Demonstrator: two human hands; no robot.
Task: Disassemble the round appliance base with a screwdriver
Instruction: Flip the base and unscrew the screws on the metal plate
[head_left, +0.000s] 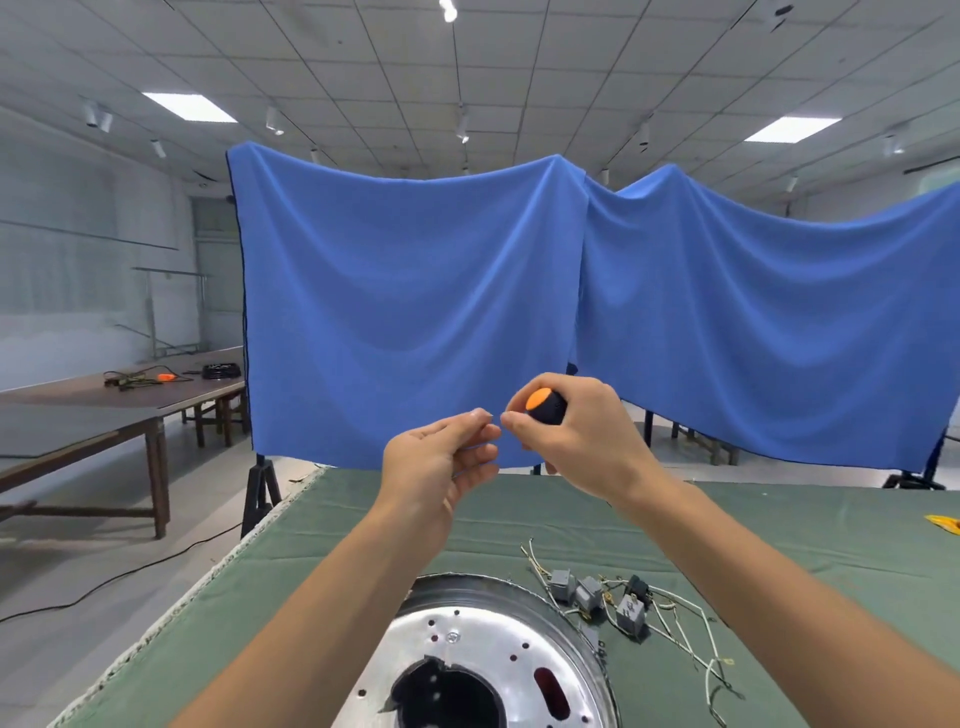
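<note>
Both hands are raised well above the work, meeting in front of the camera. Nearest, below the forearms and cut off by the bottom edge of the view, lies the round appliance base (498, 654), flat on the green cloth of the table (322, 530) with its shiny metal face up and its dark central hole open; as a disc it has no long axis, and its flat face points up at the camera. Just to the right of it, under the right forearm, small grey switch parts and white wires (618, 603) lie loose on the cloth, probably already taken off.

Higher up, the right hand (582, 441) is wrapped around the screwdriver (545, 405), whose orange-capped black handle end points up and toward the left hand; its shaft is hidden behind the palm, so I cannot tell where the tip points. The left hand (441, 462) has thumb and fingertips pinched together right beside the right thumb, possibly on a small screw, though nothing can be made out between them. Holding both up near eye level suggests a check of something small, not driving.

Beyond the hands hangs a blue curtain (415, 301).
</note>
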